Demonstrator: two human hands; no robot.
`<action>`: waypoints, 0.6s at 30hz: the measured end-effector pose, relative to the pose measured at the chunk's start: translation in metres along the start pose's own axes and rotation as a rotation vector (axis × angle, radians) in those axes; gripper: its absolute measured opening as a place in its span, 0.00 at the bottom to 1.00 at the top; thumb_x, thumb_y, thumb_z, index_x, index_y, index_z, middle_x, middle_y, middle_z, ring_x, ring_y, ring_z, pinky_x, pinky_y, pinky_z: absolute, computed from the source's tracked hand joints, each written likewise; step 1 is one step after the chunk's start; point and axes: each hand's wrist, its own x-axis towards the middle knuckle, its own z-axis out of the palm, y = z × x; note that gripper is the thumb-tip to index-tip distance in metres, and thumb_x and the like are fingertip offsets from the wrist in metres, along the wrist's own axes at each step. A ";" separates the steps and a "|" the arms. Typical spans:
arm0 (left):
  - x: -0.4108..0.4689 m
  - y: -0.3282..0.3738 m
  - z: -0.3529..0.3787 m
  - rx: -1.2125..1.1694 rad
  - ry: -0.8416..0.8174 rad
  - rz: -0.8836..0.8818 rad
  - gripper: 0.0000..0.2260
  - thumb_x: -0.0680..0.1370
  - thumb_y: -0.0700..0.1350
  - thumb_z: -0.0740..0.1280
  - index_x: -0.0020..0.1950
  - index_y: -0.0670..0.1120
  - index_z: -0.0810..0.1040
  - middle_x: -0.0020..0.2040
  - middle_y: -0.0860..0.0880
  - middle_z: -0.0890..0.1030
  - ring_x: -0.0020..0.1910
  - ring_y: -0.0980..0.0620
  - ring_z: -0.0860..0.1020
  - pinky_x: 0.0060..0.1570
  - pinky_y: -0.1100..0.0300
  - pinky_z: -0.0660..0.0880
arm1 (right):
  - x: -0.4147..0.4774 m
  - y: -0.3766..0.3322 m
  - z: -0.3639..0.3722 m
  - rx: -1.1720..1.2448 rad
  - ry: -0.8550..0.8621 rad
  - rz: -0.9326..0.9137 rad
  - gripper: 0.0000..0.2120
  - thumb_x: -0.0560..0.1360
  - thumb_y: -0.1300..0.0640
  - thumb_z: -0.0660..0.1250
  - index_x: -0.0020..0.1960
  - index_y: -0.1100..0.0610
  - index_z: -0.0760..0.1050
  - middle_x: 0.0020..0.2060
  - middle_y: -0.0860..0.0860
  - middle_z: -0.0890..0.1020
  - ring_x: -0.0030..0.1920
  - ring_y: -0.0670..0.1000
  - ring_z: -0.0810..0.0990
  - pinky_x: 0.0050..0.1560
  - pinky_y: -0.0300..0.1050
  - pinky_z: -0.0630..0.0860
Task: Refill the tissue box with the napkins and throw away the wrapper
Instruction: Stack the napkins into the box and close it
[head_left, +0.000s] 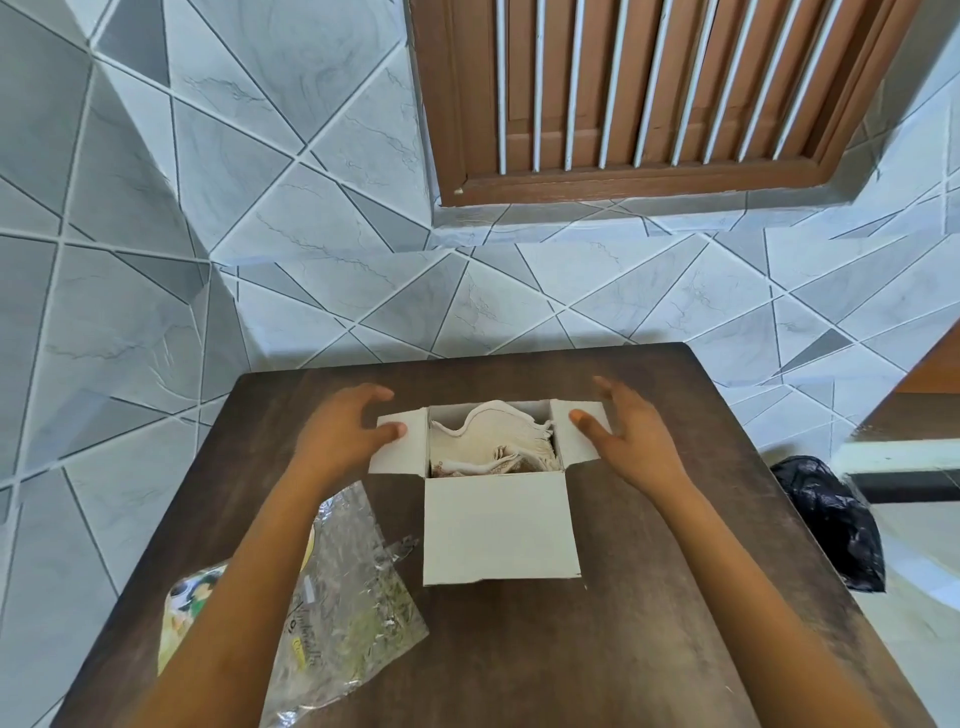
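Note:
A white cardboard tissue box (501, 530) stands in the middle of the dark wooden table (649, 623), its flaps spread outward. Crumpled cream napkins (493, 439) fill its inside. My left hand (345, 431) rests on the left flap, thumb on top of the card and fingers relaxed. My right hand (623, 431) lies against the right flap, thumb touching it, fingers straight. The clear plastic wrapper (353, 608) with green and yellow print lies flat at the table's near left, partly under my left forearm.
A black plastic bag (831, 519) sits on the floor right of the table. A grey tiled wall stands close behind the table, with a brown louvred window (649, 93) above.

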 end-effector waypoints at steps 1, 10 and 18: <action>-0.001 -0.006 0.002 0.000 -0.001 -0.081 0.22 0.72 0.49 0.70 0.65 0.48 0.72 0.66 0.46 0.74 0.62 0.45 0.74 0.60 0.51 0.72 | 0.000 0.003 0.003 0.022 -0.039 0.115 0.27 0.74 0.45 0.63 0.69 0.57 0.64 0.65 0.57 0.73 0.63 0.58 0.72 0.62 0.54 0.71; -0.003 0.000 0.003 -0.484 0.041 -0.277 0.11 0.75 0.43 0.68 0.56 0.41 0.77 0.54 0.42 0.80 0.43 0.51 0.78 0.31 0.66 0.73 | -0.002 -0.028 0.008 0.250 0.112 0.154 0.22 0.74 0.54 0.67 0.65 0.58 0.69 0.52 0.56 0.81 0.50 0.54 0.79 0.52 0.47 0.74; -0.013 0.034 0.028 -0.748 -0.085 -0.218 0.08 0.78 0.44 0.63 0.49 0.43 0.80 0.43 0.43 0.82 0.37 0.52 0.79 0.34 0.68 0.78 | -0.019 -0.046 0.029 0.212 0.014 -0.017 0.14 0.74 0.48 0.64 0.54 0.55 0.78 0.49 0.50 0.82 0.50 0.50 0.79 0.51 0.47 0.76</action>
